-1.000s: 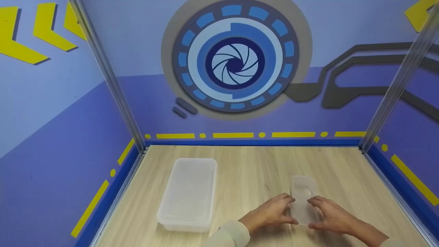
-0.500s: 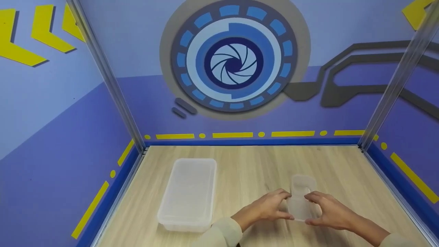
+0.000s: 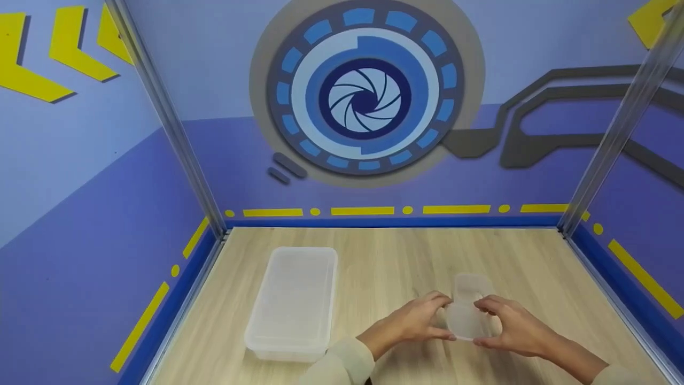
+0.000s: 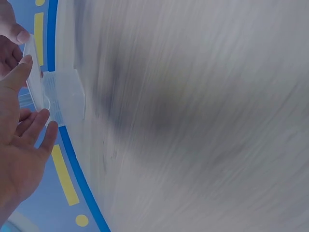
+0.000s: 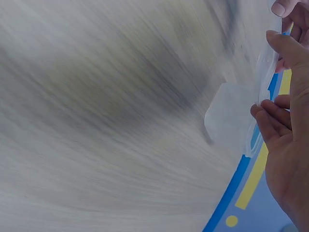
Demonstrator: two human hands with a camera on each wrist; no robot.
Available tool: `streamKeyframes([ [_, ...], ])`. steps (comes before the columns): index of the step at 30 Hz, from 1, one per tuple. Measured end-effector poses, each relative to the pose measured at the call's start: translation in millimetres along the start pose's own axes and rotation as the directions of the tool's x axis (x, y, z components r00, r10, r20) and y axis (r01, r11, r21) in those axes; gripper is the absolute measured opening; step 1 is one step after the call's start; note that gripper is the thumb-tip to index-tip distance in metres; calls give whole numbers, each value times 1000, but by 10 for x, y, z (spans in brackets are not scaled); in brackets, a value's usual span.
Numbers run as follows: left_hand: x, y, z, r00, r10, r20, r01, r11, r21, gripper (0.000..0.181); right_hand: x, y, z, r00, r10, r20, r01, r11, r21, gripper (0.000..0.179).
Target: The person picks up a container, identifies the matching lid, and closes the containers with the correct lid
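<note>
Both hands hold a small, clear rectangular plastic lid (image 3: 466, 322) by its opposite long edges. My left hand (image 3: 417, 321) pinches the left edge between thumb and fingers; my right hand (image 3: 517, 327) does the same on the right edge. A small translucent plastic container (image 3: 471, 282) stands on the table just beyond and below the lid, its near part hidden behind it. In the left wrist view, the lid (image 4: 35, 79) appears nearly edge-on, apart from the table, with the container (image 4: 70, 96) beside it. The right wrist view shows the container (image 5: 228, 116) past the fingertips.
A larger translucent box (image 3: 294, 302) with its lid on stands at the left of the wooden table (image 3: 385, 267). Blue and purple panels (image 3: 224, 171) with metal corner posts (image 3: 171, 117) enclose the table at the back and sides.
Both hands have moved slightly upward and left in the head view, bringing the lid up with them. The small container and the larger box have stayed in place.
</note>
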State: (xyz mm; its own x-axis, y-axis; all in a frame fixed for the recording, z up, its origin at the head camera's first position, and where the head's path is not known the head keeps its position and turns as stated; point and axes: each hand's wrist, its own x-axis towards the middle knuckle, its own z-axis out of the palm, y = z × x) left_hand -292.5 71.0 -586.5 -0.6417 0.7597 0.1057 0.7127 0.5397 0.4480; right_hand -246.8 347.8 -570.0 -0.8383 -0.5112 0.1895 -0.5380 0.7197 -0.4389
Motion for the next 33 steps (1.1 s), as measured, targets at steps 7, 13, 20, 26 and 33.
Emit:
streamKeyframes([
  [7, 20, -9, -79, 998, -31, -57, 26, 996, -83, 66, 33, -21, -71, 999, 35, -30, -34, 999, 32, 68],
  [13, 42, -36, -120, 993, -36, -113, 9, 972, -234, 57, 61, -32, -105, 992, 109, -58, -103, 990, 101, 58],
  [20, 35, -63, -178, 977, -58, -205, -36, 904, -425, 34, 133, -71, -127, 972, 233, -30, -208, 914, 347, 51],
  [26, 52, -53, -174, 950, -122, -287, -37, 870, -492, 31, 162, -119, -139, 966, 260, -12, -227, 863, 452, 44],
  [33, 35, -37, -130, 921, -215, -324, 14, 851, -525, 25, 190, -125, -127, 973, 227, -50, -171, 843, 510, 37],
])
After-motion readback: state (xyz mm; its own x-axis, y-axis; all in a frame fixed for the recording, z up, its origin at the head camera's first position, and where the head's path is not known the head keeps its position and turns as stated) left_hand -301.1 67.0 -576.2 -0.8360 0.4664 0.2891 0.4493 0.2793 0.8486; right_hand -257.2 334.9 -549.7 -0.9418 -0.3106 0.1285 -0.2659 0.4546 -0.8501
